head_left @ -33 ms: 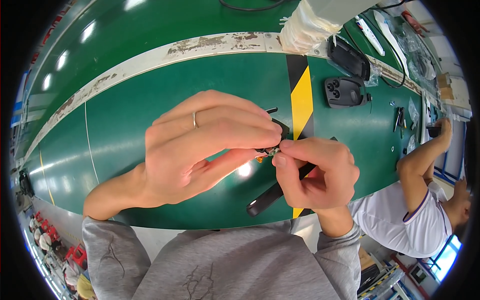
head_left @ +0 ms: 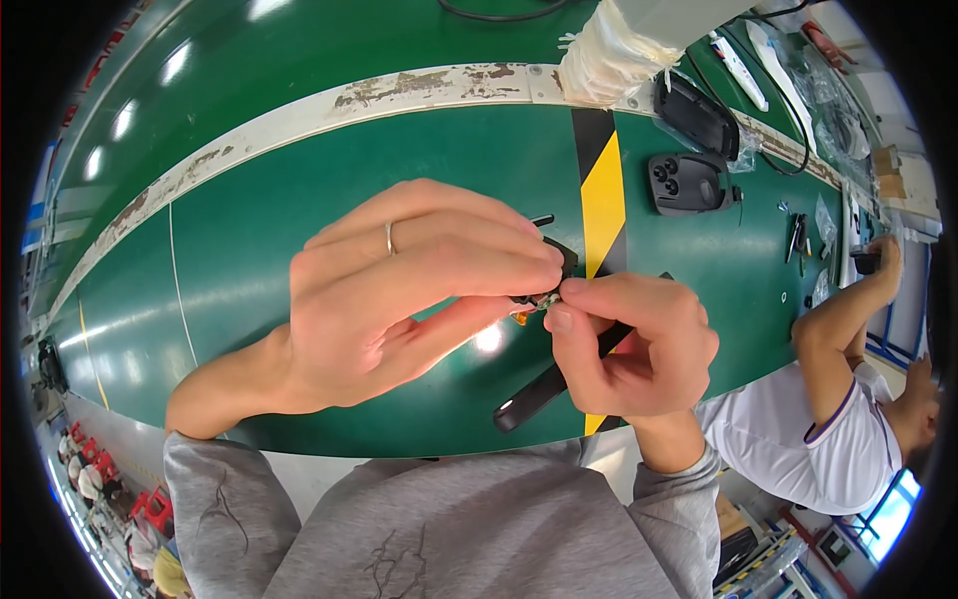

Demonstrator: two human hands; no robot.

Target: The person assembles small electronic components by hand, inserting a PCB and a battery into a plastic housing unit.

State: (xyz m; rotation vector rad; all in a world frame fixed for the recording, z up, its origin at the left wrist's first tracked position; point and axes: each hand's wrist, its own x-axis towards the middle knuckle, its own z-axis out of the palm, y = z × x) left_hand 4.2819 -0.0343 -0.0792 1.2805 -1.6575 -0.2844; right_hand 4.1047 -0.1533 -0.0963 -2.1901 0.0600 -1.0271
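Observation:
A small black electronic part (head_left: pixel 569 262) is held between the fingers and thumb of my left hand (head_left: pixel 389 275), which hides most of it. Green and metallic bits show at its near edge, and an orange piece (head_left: pixel 520 317) pokes out beneath. My right hand (head_left: pixel 644 344) is closed in a pinch at that same edge, thumb and forefinger together; whatever lies between these fingertips is too small to make out. Below the right hand, a long black bar-shaped piece (head_left: pixel 529 401) lies slantwise on the green table (head_left: pixel 319 180), partly covered by that hand.
Black-and-yellow tape (head_left: pixel 603 200) crosses the table. Farther right are a black moulded housing (head_left: pixel 694 185), an open black case (head_left: pixel 699 118) and small tools (head_left: pixel 795 238). A wrapped post (head_left: pixel 609 60) rises at the back. A co-worker in white (head_left: pixel 808 429) sits at the right.

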